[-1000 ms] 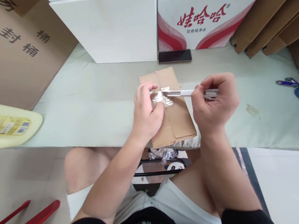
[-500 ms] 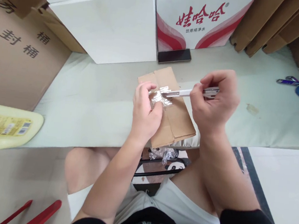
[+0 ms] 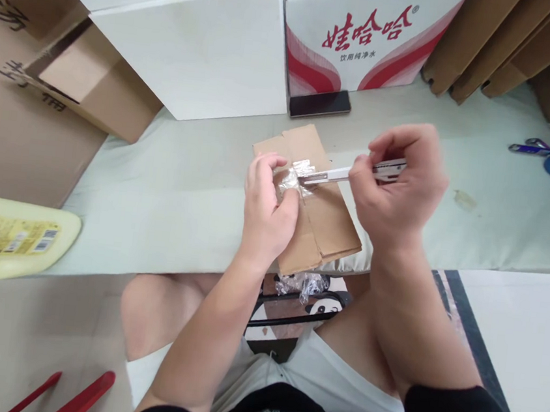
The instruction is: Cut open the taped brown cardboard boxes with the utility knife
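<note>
A flattened brown cardboard box (image 3: 325, 221) lies at the near edge of a pale green mat (image 3: 179, 183). My left hand (image 3: 267, 208) is closed on a crumpled strip of clear tape (image 3: 291, 180) that lifts off the cardboard. My right hand (image 3: 399, 186) is closed around a white utility knife (image 3: 337, 172). The knife points left and its tip meets the tape just beside my left fingers.
Large white cartons (image 3: 193, 53) and a red-and-white printed carton (image 3: 366, 38) stand behind, with a dark phone (image 3: 320, 103) at their foot. A brown carton (image 3: 15, 100) with an open flap stands left, a yellow jug (image 3: 10, 240) near left. Lighters (image 3: 529, 147) lie far right.
The flap of the brown carton at the left has swung open toward the mat. My hands, the knife and the tape have barely shifted.
</note>
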`<state>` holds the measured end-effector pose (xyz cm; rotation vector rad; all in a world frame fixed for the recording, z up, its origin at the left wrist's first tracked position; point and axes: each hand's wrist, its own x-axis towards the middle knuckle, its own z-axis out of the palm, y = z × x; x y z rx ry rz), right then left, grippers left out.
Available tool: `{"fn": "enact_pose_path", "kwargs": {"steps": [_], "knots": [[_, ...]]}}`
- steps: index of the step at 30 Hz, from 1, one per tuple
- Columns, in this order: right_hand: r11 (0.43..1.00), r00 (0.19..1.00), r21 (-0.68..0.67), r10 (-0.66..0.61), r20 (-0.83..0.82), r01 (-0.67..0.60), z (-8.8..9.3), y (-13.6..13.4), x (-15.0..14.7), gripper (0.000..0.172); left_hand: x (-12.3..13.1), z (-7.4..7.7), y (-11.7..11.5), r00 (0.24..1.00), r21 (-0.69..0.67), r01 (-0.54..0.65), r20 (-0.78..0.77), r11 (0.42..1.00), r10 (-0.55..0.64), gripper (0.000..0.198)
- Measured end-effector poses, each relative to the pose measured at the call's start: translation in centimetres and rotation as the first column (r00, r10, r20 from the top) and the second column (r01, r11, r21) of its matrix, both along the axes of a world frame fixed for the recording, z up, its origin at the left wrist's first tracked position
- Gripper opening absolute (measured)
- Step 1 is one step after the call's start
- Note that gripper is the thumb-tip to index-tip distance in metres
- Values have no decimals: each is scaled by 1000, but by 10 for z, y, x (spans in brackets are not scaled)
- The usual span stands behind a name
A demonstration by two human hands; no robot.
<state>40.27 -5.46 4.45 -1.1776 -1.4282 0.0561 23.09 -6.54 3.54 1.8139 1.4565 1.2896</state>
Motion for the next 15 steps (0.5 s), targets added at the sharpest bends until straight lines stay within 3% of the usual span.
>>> {"fn": "enact_pose_path", "kwargs": {"steps": [6,11,15], "knots": [[991,997,115,-63,-47,68,5,-2,8,15,1,0,0,1000,-24,3,10,1000,-3,41],[999,1000,23,-28,-7,28,4,-2,3,12,-1,2,-1,1000,-16,7,3,1000,-7,41],[996,998,84,-32,-52,36,6,0,11,16,0,2,-1,1000,-21,12,13,1000,-11,41]]}}
